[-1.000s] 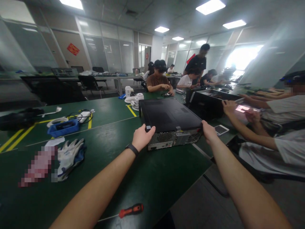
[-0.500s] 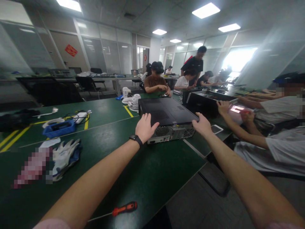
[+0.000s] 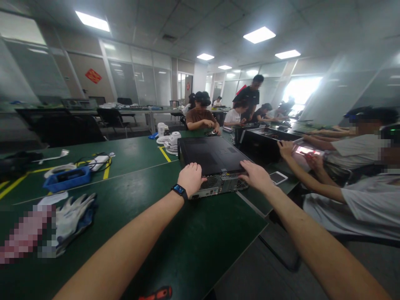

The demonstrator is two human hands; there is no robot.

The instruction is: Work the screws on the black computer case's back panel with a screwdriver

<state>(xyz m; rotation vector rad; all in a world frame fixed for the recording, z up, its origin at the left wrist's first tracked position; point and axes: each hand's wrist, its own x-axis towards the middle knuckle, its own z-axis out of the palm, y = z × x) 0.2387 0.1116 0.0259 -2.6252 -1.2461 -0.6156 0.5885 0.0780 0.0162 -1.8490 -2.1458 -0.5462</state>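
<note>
A black desktop computer case (image 3: 215,151) lies flat on the green table, its grey back panel with ports and vents facing me. My left hand (image 3: 190,180) grips the near left corner, fingers over the top and thumb against the back panel. At the near right, my right hand (image 3: 257,176) holds the same edge, its fingers on the cover and its thumb down by the rear vent. A dark watch (image 3: 179,190) sits on my left wrist. The handle of a red and black screwdriver (image 3: 160,293) shows at the bottom edge of the view.
To the left lie work gloves (image 3: 74,221) and a blue tray (image 3: 67,178). Small white fans (image 3: 171,142) stand behind the case. A white phone (image 3: 278,178) rests right of it, near an open black case (image 3: 259,146). A co-worker's hands (image 3: 286,151) are close on the right.
My right hand has shifted inward from the corner, with its fingers now over the top. My left thumb has moved down against the back panel. The view has tilted up slightly.
</note>
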